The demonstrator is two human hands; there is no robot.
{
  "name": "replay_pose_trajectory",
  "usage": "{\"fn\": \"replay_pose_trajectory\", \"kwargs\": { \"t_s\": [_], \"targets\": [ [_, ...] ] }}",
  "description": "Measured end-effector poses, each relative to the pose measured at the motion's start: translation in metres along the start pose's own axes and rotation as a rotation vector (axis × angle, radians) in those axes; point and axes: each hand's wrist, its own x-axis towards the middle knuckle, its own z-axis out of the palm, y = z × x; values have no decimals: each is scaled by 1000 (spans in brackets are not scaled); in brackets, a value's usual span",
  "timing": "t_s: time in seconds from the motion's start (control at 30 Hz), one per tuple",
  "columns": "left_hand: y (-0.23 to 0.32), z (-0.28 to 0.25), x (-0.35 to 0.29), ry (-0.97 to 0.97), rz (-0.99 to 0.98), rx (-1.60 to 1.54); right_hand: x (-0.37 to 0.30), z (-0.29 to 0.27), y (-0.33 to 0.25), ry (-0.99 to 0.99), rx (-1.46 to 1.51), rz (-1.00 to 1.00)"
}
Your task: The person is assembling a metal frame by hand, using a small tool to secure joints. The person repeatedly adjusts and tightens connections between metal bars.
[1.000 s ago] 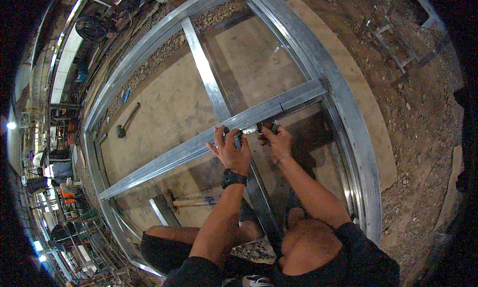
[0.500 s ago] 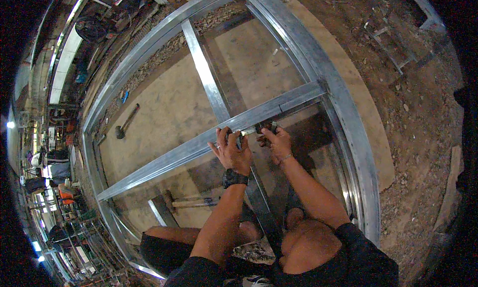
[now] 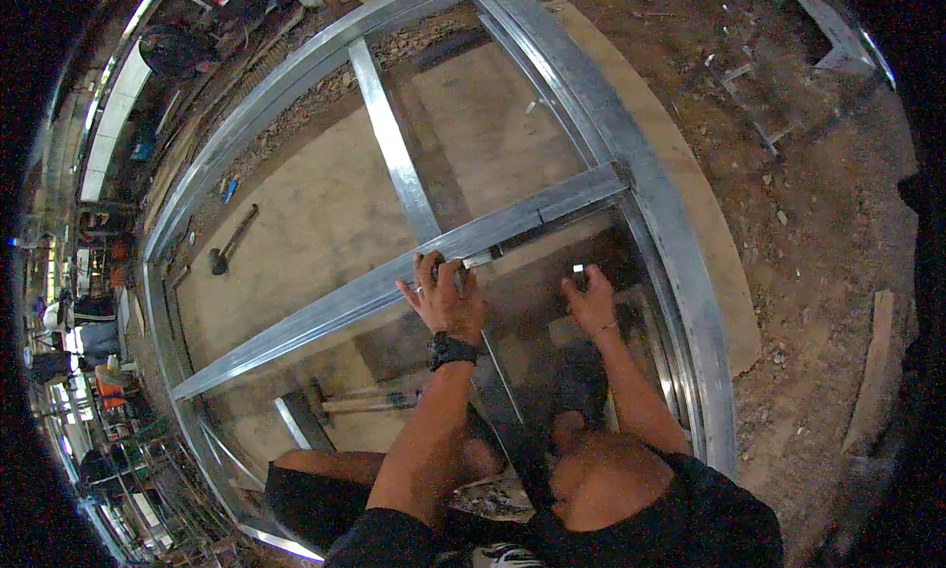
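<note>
My left hand [image 3: 445,297], with a dark watch above it, rests its spread, bent fingers on the silvery metal crossbar [image 3: 325,307]. Beside its fingertips, against the crossbar's near side, is a small shiny piece [image 3: 479,260] with a dark end; whether the fingers touch it I cannot tell. My right hand [image 3: 591,307] is apart from the bar, to the right and nearer to me. Its fingers are closed round a small block-like thing [image 3: 579,269] with a bright white face, its kind unclear. The crossbar spans a large metal frame [image 3: 680,213].
A hammer [image 3: 235,241] lies on the board [image 3: 305,203] inside the frame, beyond the crossbar. Another metal bar [image 3: 389,139] runs from the crossbar to the far side. A long-handled tool [image 3: 365,403] lies left of my forearm. Bare ground with debris [image 3: 808,272] stretches rightward.
My right hand has drawn back from the crossbar, rightward and toward me, with the small block-like thing in it. My left hand stays on the bar. The view has shifted slightly.
</note>
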Motion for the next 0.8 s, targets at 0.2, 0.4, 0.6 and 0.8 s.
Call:
{"fn": "replay_pose_trajectory", "kwargs": {
  "t_s": [0.2,0.4,0.6,0.8],
  "targets": [
    [3,4,0,5,2,0,11,-25,7,5,-22,35],
    [5,2,2,-13,-33,32,32,-50,-23,150,604,196],
    [7,3,2,15,-14,26,69,-52,-56,372,794,270],
    [9,1,2,10,-7,30,82,-56,-61,162,1114,304]
  ]
}}
